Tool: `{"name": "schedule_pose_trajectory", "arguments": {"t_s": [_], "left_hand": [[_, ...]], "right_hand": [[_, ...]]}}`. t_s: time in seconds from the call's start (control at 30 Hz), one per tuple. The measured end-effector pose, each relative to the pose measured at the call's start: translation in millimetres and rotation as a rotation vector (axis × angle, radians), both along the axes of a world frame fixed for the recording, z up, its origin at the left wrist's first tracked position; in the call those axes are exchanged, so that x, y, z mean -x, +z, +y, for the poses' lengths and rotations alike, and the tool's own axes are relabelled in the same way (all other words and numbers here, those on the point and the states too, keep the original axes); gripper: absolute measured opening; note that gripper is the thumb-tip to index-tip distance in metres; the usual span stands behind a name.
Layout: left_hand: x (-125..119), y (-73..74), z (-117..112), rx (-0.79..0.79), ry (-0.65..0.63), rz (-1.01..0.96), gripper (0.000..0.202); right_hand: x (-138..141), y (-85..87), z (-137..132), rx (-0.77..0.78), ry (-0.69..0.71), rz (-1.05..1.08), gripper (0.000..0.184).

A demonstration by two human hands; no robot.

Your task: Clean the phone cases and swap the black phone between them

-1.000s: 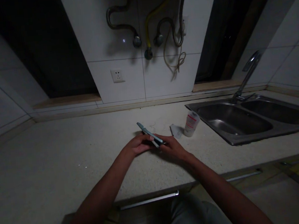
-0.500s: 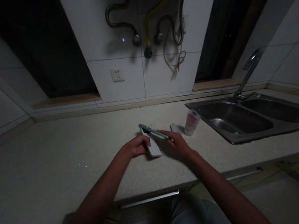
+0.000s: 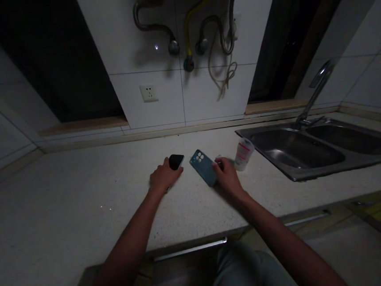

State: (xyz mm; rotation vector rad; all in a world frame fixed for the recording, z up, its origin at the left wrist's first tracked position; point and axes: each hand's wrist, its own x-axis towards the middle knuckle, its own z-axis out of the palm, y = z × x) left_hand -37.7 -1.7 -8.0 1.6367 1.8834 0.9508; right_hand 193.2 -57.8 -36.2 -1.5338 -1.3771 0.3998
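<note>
My left hand [image 3: 165, 176] is closed around a phone [image 3: 176, 161], whose dark, glossy end sticks out past the fingers just above the counter. The rest of the phone is hidden under the palm. A teal phone case [image 3: 203, 166] with round camera cutouts lies slanted to its right, apart from the phone. My right hand [image 3: 227, 175] grips the case by its right edge, with the fingers curled. Close beyond that hand stands a clear plastic cup [image 3: 244, 154] with red print, leaning a little.
The pale countertop [image 3: 64, 194] runs along a tiled wall. A steel double sink [image 3: 295, 179] with a faucet [image 3: 313, 92] is set in at the right. Hoses and valves [image 3: 188, 63] hang on the wall above a socket [image 3: 148, 93]. Drawer handles [image 3: 189, 249] line the front.
Phone and case, close together before, are now apart. My left hand has moved left with the phone and turned it over. The case in my right hand has tilted down flatter, its back facing up.
</note>
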Motion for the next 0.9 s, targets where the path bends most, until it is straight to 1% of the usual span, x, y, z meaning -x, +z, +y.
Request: {"name": "schedule_pose_trajectory", "arguments": {"t_s": [0.03, 0.1, 0.17, 0.2, 0.27, 0.37, 0.47, 0.6, 0.77, 0.83, 0.9], "left_hand": [[1.6, -1.0, -0.1, 0.017, 0.005, 0.078, 0.055], [3.2, -0.6, -0.8, 0.097, -0.025, 0.274, 0.056], [2.9, 2.2, -2.2, 0.191, -0.072, 0.475, 0.064], [2.4, 3.9, -3.0, 0.224, -0.089, 0.553, 0.070], [1.3, 6.9, -4.2, 0.250, -0.103, 0.631, 0.077], [1.0, 8.5, -4.1, 0.263, -0.109, 0.654, 0.079], [2.3, 7.4, -2.4, 0.274, -0.115, 0.652, 0.080], [3.1, 6.3, -2.1, 0.279, -0.134, 0.672, 0.082], [2.4, 4.3, -3.3, 0.265, -0.129, 0.689, 0.097], [1.6, 3.3, -4.1, 0.267, -0.117, 0.692, 0.099], [0.3, 3.1, -5.7, 0.269, -0.102, 0.690, 0.096]], "right_hand": [[1.3, 0.9, -2.2, 0.051, 0.020, -0.080, 0.033], [4.6, 3.3, -6.0, 0.179, 0.066, -0.250, 0.029], [8.2, 6.0, -8.7, 0.276, 0.101, -0.396, 0.026], [10.0, 7.5, -9.7, 0.306, 0.108, -0.453, 0.025], [13.3, 10.2, -11.2, 0.345, 0.099, -0.551, 0.024], [17.3, 13.8, -12.9, 0.396, 0.081, -0.672, 0.027], [20.2, 16.3, -14.6, 0.421, 0.081, -0.732, 0.029], [21.0, 17.2, -17.0, 0.408, 0.104, -0.745, 0.025], [18.3, 13.5, -18.0, 0.363, 0.148, -0.744, 0.029], [17.8, 12.4, -18.1, 0.361, 0.155, -0.753, 0.030], [17.9, 12.3, -18.4, 0.360, 0.160, -0.754, 0.031]]}}
